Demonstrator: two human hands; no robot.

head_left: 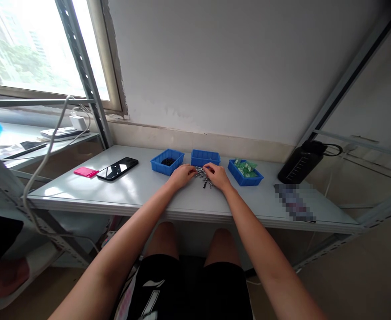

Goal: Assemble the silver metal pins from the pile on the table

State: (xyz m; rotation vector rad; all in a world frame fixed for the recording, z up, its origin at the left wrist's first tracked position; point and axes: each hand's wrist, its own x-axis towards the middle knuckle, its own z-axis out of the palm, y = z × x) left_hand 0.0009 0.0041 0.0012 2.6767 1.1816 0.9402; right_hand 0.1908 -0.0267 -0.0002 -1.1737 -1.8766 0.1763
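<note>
- The heap of small metal pieces (201,172) lies on the table (198,202) directly between the two hands, below the middle blue bin (206,163) as the head view shows it.
- The left hand (183,174) is at the heap's left side and the right hand (216,174) at its right, so the pieces lie inward from each; at the upper part neither hand is clearly nearer.
- Taken whole, the heap trails from its upper left toward the person and to the right, and this loose lower end is closer to the right hand.
- No single long axis holds for the pieces (they are slim and cross one another at many angles); a small black piece (204,185) is at the near end.
- Both hands are partly curled, palms down, with fingertips at the heap and seemingly touching it; whether either one pinches a piece, I cannot tell.
- Around them, the left blue bin (159,168) holds black pieces and sits beyond the left hand, while the right blue bin (249,182), with green packets (245,167), stands to the right of the right hand.
</note>
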